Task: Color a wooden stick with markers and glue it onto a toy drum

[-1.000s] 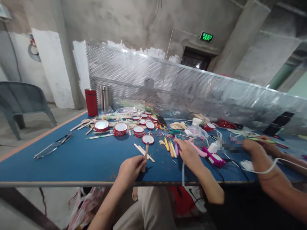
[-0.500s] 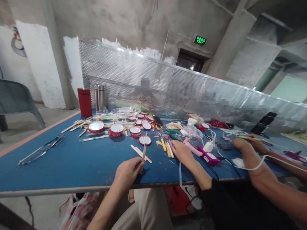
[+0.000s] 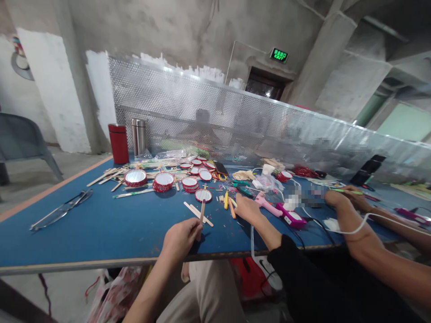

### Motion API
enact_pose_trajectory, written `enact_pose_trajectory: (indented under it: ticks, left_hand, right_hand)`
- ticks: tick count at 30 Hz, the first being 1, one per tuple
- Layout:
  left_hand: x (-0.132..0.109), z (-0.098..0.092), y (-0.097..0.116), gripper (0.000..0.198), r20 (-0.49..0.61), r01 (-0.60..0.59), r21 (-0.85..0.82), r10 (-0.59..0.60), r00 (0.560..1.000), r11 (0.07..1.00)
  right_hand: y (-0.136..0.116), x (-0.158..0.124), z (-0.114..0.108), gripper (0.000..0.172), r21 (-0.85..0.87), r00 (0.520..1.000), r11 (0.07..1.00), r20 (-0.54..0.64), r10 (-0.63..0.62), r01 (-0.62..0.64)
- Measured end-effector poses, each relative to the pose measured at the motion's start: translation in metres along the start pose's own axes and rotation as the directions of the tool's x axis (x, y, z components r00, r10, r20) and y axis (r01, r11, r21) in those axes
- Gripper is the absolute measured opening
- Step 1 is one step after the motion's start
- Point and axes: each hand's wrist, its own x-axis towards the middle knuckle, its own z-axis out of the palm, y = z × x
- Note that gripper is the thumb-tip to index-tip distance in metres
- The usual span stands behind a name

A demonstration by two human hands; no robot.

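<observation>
Near the table's front edge, my left hand (image 3: 182,235) pinches the near end of a flat wooden craft stick (image 3: 203,211). The far end meets a small red-rimmed drum (image 3: 203,195) with a white face; whether the two are joined, I cannot tell. Under and beside this stick lie loose craft sticks (image 3: 195,212). My right hand (image 3: 248,209) reaches down over several coloured sticks that look like crayons or markers, its fingers drawn together and their tips partly hidden. Just left of it are a yellow one (image 3: 226,200) and an orange one (image 3: 232,209).
More red-rimmed drums (image 3: 164,181) and a pile of sticks (image 3: 104,176) lie further back. Glasses (image 3: 62,211) rest at left, beyond them a red tumbler (image 3: 118,143). A pink glue gun (image 3: 268,205) is at right, near a co-worker's arms (image 3: 358,242). A perforated metal screen (image 3: 175,98) borders the back.
My right hand has shifted slightly left and up over the coloured sticks, which have moved and are now more covered. My left hand keeps its hold on the craft stick, nearly still.
</observation>
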Motion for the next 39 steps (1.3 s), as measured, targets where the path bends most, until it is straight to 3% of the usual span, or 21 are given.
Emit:
enact_pose_trajectory:
  ticks: [5,11,14,15,17,19,20,22,24,27,31,36,39]
  left_hand:
    - [0.0,0.001,-0.001,0.025,-0.007,0.005,0.009,-0.005,1.0,1.0]
    - [0.001,0.003,-0.001,0.023,-0.023,0.018,0.054,-0.017,1.0,0.998]
    - [0.002,0.002,0.0,0.023,-0.02,0.044,0.09,-0.042,0.999,0.995]
    - [0.002,0.002,0.001,0.023,-0.016,0.054,0.1,-0.052,0.999,0.994]
    - [0.002,0.001,0.001,0.022,-0.011,0.071,0.117,-0.071,0.997,0.991]
    - [0.002,0.001,0.002,0.021,-0.012,0.078,0.124,-0.077,0.997,0.989]
    - [0.001,0.001,0.002,0.021,-0.013,0.075,0.122,-0.074,0.997,0.99]
    - [0.001,0.001,0.002,0.02,-0.018,0.067,0.111,-0.065,0.998,0.992]
    - [0.001,0.001,0.002,0.021,-0.019,0.061,0.099,-0.06,0.998,0.993]
    - [0.001,0.001,0.002,0.021,-0.025,0.07,0.102,-0.068,0.997,0.992]
    - [0.001,0.001,0.001,0.02,-0.027,0.066,0.083,-0.064,0.998,0.994]
    - [0.0,0.001,0.001,0.019,-0.017,0.048,0.047,-0.047,0.999,0.998]
    - [-0.001,0.0,0.0,0.021,-0.008,0.059,0.076,-0.059,0.998,0.995]
  right_hand:
    - [0.007,-0.003,0.002,0.03,0.116,0.996,0.993,-0.086,0.032,-0.022]
    - [0.01,-0.027,0.004,0.042,0.308,0.975,0.951,-0.216,0.049,0.021]
    - [0.0,-0.045,0.006,0.026,0.465,0.955,0.871,-0.295,-0.016,0.159]
    - [-0.006,-0.052,0.006,0.022,0.607,0.933,0.747,-0.356,-0.049,0.271]
    - [-0.021,-0.066,0.007,0.021,0.819,0.896,0.386,-0.44,-0.05,0.424]
    - [-0.039,-0.077,0.009,0.024,0.904,0.904,0.026,-0.425,-0.049,0.426]
    - [-0.047,-0.081,0.011,0.026,0.907,0.907,-0.106,-0.416,-0.065,0.408]
    - [-0.063,-0.085,0.015,0.031,0.87,0.886,-0.212,-0.462,-0.034,0.445]
    - [-0.075,-0.086,0.021,0.032,0.83,0.848,-0.179,-0.525,0.068,0.528]
    - [-0.088,-0.086,0.026,0.017,0.8,0.792,-0.076,-0.567,0.228,0.595]
    - [-0.098,-0.09,0.028,0.019,0.76,0.75,-0.055,-0.622,0.224,0.647]
    - [-0.104,-0.096,0.034,0.025,0.75,0.741,-0.049,-0.64,0.202,0.66]
    - [-0.108,-0.097,0.038,0.021,0.794,0.781,-0.059,-0.577,0.238,0.604]
